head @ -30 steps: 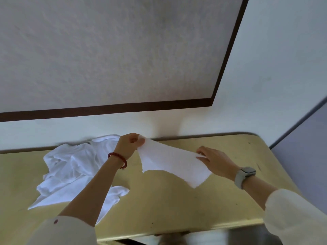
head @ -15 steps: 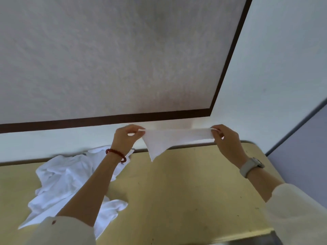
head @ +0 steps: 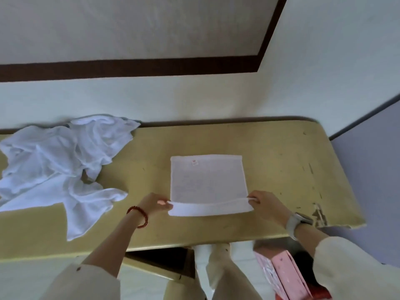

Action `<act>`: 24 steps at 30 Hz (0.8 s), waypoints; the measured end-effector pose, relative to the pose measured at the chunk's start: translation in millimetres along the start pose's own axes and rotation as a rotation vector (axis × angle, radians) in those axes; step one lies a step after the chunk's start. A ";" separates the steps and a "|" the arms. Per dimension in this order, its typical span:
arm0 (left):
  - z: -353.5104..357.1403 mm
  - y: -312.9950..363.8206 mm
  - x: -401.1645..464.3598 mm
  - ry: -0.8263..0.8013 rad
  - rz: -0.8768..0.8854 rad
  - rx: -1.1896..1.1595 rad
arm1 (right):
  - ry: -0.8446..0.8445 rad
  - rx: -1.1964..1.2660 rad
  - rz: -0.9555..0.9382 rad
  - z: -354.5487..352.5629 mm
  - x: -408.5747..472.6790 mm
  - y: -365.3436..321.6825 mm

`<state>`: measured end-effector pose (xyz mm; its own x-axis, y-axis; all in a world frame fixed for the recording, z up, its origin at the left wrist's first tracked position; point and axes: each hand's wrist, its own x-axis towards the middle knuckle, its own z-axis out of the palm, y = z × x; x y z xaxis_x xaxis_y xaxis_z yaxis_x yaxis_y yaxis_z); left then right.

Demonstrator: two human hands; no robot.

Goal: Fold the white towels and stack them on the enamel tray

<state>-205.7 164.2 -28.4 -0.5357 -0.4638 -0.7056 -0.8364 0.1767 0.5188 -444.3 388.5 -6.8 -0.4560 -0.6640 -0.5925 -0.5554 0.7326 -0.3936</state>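
Note:
A small white towel (head: 206, 178) lies spread flat on the yellow table (head: 281, 161), with a tiny red mark near its far edge. Its near edge is turned up in a narrow fold. My left hand (head: 154, 203) pinches the near left corner of that edge. At the near right corner, my right hand (head: 263, 204) pinches the fabric too. A heap of crumpled white towels (head: 60, 165) covers the left part of the table. No enamel tray is in view.
The table stands against a pale wall, and its right front corner (head: 318, 213) is chipped. Below the front edge are my legs and a pink box (head: 283, 273) on the floor at the right.
The towel was held up in the air, stretched between both hands; now it lies flat on the table. Both hands came down and nearer to me, holding its near corners.

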 end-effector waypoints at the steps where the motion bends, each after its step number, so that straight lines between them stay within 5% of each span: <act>1: 3.0 0.5 3.2 0.021 -0.006 -0.078 | 0.012 0.029 -0.004 -1.4 3.8 4.2; 7: 4.1 28.1 29.0 0.182 -0.031 -0.530 | 0.233 0.352 -0.022 -17.1 40.9 -5.9; 14: -8.5 45.2 71.6 0.504 0.005 -0.431 | 0.398 0.530 0.076 -21.0 88.9 -24.2; 24: -6.6 44.5 99.9 0.640 0.024 -0.394 | 0.499 0.548 0.133 -16.9 125.2 -22.9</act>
<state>-295.7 120.0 -72.6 -0.2809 -0.8991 -0.3358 -0.6575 -0.0746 0.7497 -500.5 286.1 -60.2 -0.8286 -0.4580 -0.3220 -0.1072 0.6943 -0.7117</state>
